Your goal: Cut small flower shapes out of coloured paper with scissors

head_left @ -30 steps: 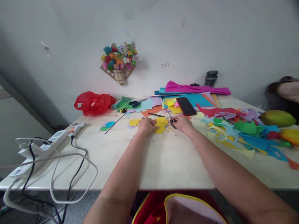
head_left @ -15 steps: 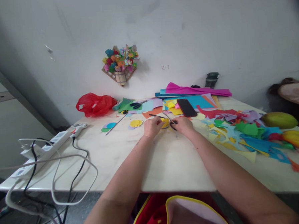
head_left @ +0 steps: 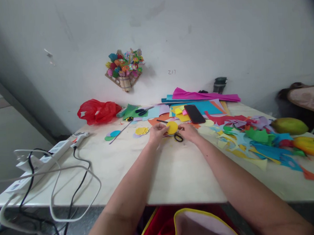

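A round yellow paper disc (head_left: 172, 127) is pinched by its left side in my left hand (head_left: 158, 132). Close to the disc's right edge, my right hand (head_left: 188, 131) has its fingers drawn together; what they grip, if anything, is too small to make out. The black handle of a pair of scissors (head_left: 178, 137) shows just below the disc, outside my right palm, and the rest is hidden. Left of my left hand lie scalloped yellow paper pieces (head_left: 142, 131). Further left, blue (head_left: 115, 133) and green paper circles rest beside a thin stick (head_left: 121, 132).
Coloured paper scraps (head_left: 260, 136) and two fruit-like objects (head_left: 309, 146) spread over the right side. A phone (head_left: 194, 114) lies on paper sheets behind my hands. Dark-handled scissors (head_left: 143, 111) and a red plastic bag (head_left: 97, 112) are at the back. A power strip (head_left: 50, 156) with cables occupies the left.
My right hand has let the scissors' handle out of its grip. The yellow disc has turned to face me more fully, still in my left hand. The view has shifted slightly.
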A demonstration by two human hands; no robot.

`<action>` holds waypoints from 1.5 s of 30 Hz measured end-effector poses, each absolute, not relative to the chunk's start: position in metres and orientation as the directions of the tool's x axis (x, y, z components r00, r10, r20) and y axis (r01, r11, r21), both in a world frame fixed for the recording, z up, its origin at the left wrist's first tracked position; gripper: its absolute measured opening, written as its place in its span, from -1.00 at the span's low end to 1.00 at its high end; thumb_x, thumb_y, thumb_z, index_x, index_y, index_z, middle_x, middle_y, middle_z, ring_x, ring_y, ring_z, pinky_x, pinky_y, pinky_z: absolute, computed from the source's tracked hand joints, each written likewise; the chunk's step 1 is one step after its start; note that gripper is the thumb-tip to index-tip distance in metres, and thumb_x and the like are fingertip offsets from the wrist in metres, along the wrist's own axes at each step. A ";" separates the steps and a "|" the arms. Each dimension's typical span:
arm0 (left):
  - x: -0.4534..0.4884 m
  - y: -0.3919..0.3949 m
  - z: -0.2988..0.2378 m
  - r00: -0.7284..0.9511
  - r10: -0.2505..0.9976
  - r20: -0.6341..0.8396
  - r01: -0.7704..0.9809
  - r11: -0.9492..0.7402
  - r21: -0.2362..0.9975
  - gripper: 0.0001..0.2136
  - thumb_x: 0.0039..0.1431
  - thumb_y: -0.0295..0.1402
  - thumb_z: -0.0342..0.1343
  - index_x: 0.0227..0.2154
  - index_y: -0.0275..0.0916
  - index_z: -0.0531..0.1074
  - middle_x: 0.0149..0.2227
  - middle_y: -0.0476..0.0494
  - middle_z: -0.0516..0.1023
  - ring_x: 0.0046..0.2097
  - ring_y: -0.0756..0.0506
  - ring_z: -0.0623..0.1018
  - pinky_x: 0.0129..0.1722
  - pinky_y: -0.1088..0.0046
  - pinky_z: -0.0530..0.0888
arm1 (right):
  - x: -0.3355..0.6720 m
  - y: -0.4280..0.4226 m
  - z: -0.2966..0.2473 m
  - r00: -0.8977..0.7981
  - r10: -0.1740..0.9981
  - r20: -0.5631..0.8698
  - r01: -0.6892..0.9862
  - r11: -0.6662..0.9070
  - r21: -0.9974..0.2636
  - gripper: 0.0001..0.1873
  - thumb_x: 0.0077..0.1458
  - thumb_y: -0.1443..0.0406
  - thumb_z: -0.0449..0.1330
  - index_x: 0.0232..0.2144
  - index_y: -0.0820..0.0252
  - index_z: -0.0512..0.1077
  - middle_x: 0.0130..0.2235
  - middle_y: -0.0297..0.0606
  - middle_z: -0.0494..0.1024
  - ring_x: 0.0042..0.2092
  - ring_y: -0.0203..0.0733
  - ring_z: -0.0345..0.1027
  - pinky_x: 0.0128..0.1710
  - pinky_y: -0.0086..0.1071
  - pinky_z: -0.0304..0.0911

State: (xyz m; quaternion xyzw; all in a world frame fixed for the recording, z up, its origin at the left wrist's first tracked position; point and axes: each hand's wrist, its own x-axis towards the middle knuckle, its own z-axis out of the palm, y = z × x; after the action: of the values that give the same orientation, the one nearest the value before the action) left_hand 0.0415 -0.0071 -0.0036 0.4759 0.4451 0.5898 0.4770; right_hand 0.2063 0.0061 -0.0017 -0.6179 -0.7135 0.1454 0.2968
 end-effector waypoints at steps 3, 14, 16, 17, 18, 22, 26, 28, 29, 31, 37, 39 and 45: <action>0.038 -0.008 -0.002 -0.066 0.992 0.105 -0.213 -0.117 0.970 -0.64 -0.33 -0.26 0.41 -0.59 -0.27 0.31 -0.63 -0.01 0.47 -0.57 0.00 0.49 -0.52 0.49 0.45 | 0.209 0.009 -0.001 0.014 0.981 0.195 0.442 0.169 -0.881 -0.73 -0.03 0.37 0.07 -0.34 0.23 0.56 -0.30 -0.20 0.59 -0.27 -0.21 0.44 -0.40 -0.45 0.22; 0.036 -0.009 -0.006 0.056 0.988 0.143 -0.196 -0.129 0.972 -0.61 -0.35 -0.20 0.43 -0.51 -0.32 0.40 -0.53 -0.09 0.55 -0.49 -0.02 0.54 -0.46 0.49 0.49 | 0.201 -0.001 -0.005 -0.048 0.982 0.185 0.085 0.188 -0.978 -0.78 -0.24 0.18 0.30 -0.59 0.22 0.41 -0.69 -0.43 0.34 -0.64 -0.40 0.12 -0.68 -0.51 -0.07; 0.036 -0.009 -0.006 0.073 0.988 0.135 -0.173 -0.121 0.978 -0.61 -0.35 -0.19 0.43 -0.52 -0.34 0.42 -0.51 -0.12 0.56 -0.48 -0.02 0.54 -0.45 0.49 0.49 | 0.202 0.003 -0.006 -0.069 0.975 0.212 0.083 0.218 -0.973 -0.76 -0.23 0.15 0.30 -0.57 0.23 0.43 -0.66 -0.40 0.38 -0.61 -0.37 0.19 -0.65 -0.50 -0.02; 0.036 -0.008 -0.006 0.061 0.990 0.129 -0.164 -0.117 0.979 -0.62 -0.35 -0.19 0.43 -0.56 -0.34 0.41 -0.52 -0.12 0.55 -0.49 -0.02 0.54 -0.46 0.50 0.49 | 0.204 0.006 -0.006 -0.065 0.972 0.227 0.090 0.233 -0.968 -0.74 -0.21 0.14 0.29 -0.55 0.23 0.46 -0.63 -0.38 0.41 -0.58 -0.35 0.23 -0.63 -0.49 0.03; 0.036 -0.007 -0.006 0.039 0.992 0.118 -0.166 -0.110 0.980 -0.62 -0.36 -0.20 0.43 -0.59 -0.34 0.39 -0.54 -0.12 0.54 -0.50 -0.02 0.53 -0.46 0.49 0.49 | 0.208 0.010 -0.007 -0.045 0.968 0.247 0.106 0.251 -0.962 -0.73 -0.18 0.11 0.27 -0.52 0.24 0.48 -0.60 -0.35 0.44 -0.55 -0.32 0.28 -0.60 -0.47 0.09; 0.032 -0.005 -0.007 -0.027 0.994 0.108 -0.227 -0.111 0.967 -0.64 -0.31 -0.20 0.41 -0.54 -0.31 0.41 -0.53 -0.09 0.55 -0.51 -0.04 0.54 -0.48 0.48 0.49 | 0.236 0.027 -0.004 0.313 0.884 0.348 0.334 0.241 -0.911 -0.73 -0.05 0.17 0.19 -0.37 0.24 0.55 -0.40 -0.20 0.59 -0.34 -0.16 0.44 -0.36 -0.35 0.30; 0.029 -0.006 -0.008 0.000 0.994 0.111 -0.253 -0.107 0.961 -0.66 -0.22 -0.19 0.38 -0.48 -0.31 0.42 -0.49 -0.11 0.57 -0.43 -0.09 0.59 -0.44 0.46 0.50 | 0.262 0.029 0.005 0.386 0.851 0.357 0.625 0.043 -0.779 -0.77 -0.01 0.26 0.17 -0.30 0.14 0.58 -0.24 -0.20 0.63 -0.19 -0.09 0.47 -0.18 -0.28 0.30; 0.028 -0.007 -0.009 0.014 0.994 0.112 -0.270 -0.104 0.957 -0.67 -0.21 -0.21 0.37 -0.47 -0.31 0.42 -0.45 -0.13 0.58 -0.40 -0.11 0.61 -0.42 0.45 0.51 | 0.267 0.024 0.011 0.376 0.875 0.306 0.721 -0.069 -0.689 -0.77 0.01 0.26 0.18 -0.27 0.09 0.58 -0.19 -0.22 0.62 -0.13 -0.06 0.46 -0.14 -0.25 0.28; 0.028 -0.007 -0.009 0.018 0.994 0.107 -0.276 -0.098 0.956 -0.67 -0.21 -0.21 0.37 -0.47 -0.31 0.42 -0.44 -0.14 0.58 -0.39 -0.12 0.61 -0.41 0.45 0.51 | 0.268 0.021 0.014 0.371 0.884 0.283 0.762 -0.116 -0.637 -0.76 0.02 0.26 0.18 -0.26 0.07 0.59 -0.16 -0.22 0.62 -0.12 -0.05 0.46 -0.12 -0.24 0.27; 0.027 -0.006 -0.009 0.011 0.996 0.092 -0.293 -0.085 0.952 -0.68 -0.21 -0.22 0.37 -0.47 -0.31 0.42 -0.44 -0.16 0.58 -0.39 -0.12 0.61 -0.40 0.44 0.52 | 0.270 0.017 0.018 0.363 0.900 0.239 0.814 -0.182 -0.552 -0.75 0.02 0.27 0.18 -0.23 0.05 0.59 -0.14 -0.21 0.61 -0.09 -0.03 0.45 -0.10 -0.23 0.25; 0.025 -0.006 -0.008 -0.026 0.998 0.056 -0.321 -0.061 0.945 -0.68 -0.20 -0.26 0.38 -0.43 -0.34 0.44 -0.45 -0.19 0.59 -0.42 -0.12 0.61 -0.42 0.44 0.54 | 0.266 0.016 0.014 0.228 0.955 0.188 0.911 -0.141 -0.387 -0.66 -0.05 0.13 0.26 -0.19 0.07 0.57 -0.12 -0.11 0.59 -0.03 0.06 0.41 -0.05 -0.17 0.18; 0.026 -0.007 -0.008 -0.020 0.998 0.053 -0.327 -0.057 0.943 -0.69 -0.21 -0.28 0.38 -0.43 -0.35 0.45 -0.45 -0.20 0.59 -0.43 -0.11 0.61 -0.43 0.45 0.54 | 0.263 0.016 0.010 0.180 0.969 0.168 0.949 -0.126 -0.289 -0.58 -0.05 0.10 0.26 -0.13 0.12 0.55 -0.09 -0.03 0.56 0.01 0.11 0.37 -0.04 -0.14 0.16; 0.029 -0.007 -0.010 -0.001 0.998 0.069 -0.283 -0.067 0.957 -0.70 -0.23 -0.28 0.39 -0.50 -0.36 0.44 -0.44 -0.19 0.59 -0.41 -0.11 0.61 -0.39 0.43 0.54 | 0.262 0.020 0.004 0.141 0.981 0.133 0.961 -0.103 -0.255 -0.55 -0.05 0.09 0.26 -0.11 0.15 0.53 0.00 0.01 0.49 0.08 0.14 0.29 -0.03 -0.12 0.14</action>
State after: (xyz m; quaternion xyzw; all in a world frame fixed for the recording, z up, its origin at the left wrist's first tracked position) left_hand 0.0287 -0.0066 -0.0099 0.4425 0.4038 0.5811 0.5509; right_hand 0.2615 0.0200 0.0044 -0.7420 -0.6544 0.0349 0.1413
